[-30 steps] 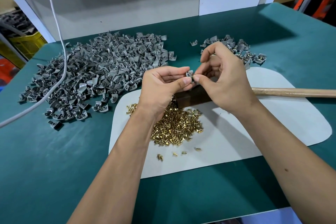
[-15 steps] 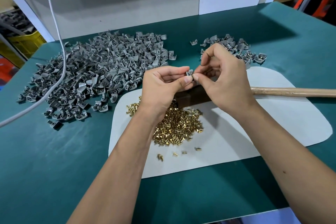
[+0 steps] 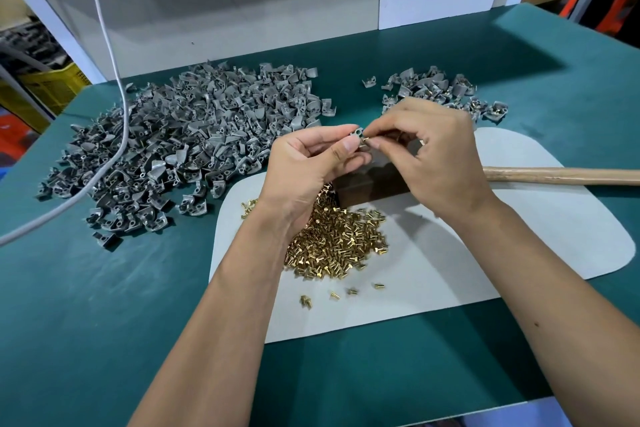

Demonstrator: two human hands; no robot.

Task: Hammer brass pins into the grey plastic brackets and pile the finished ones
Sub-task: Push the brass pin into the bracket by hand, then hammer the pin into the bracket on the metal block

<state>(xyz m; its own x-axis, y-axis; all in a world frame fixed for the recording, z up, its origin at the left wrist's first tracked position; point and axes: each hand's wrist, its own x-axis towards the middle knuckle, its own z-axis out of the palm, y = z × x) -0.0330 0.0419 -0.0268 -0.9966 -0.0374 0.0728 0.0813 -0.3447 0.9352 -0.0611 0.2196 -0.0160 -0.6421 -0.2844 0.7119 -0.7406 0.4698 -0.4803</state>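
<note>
The desk [image 3: 104, 322] is covered in a matt teal sheet, faintly scuffed with pale streaks. On it lies a pale grey mat [image 3: 519, 253], smooth, flat and without shine. On the mat, the brass pins [image 3: 339, 239] form a glossy, golden metal heap that catches the light. Left of the mat, the grey brackets [image 3: 180, 149] look like moulded plastic with a dull, slightly satin surface. Across the mat's far side, the hammer handle [image 3: 561, 175] is bare light wood with visible grain. A smooth white cable [image 3: 114, 87] crosses the brackets.
</note>
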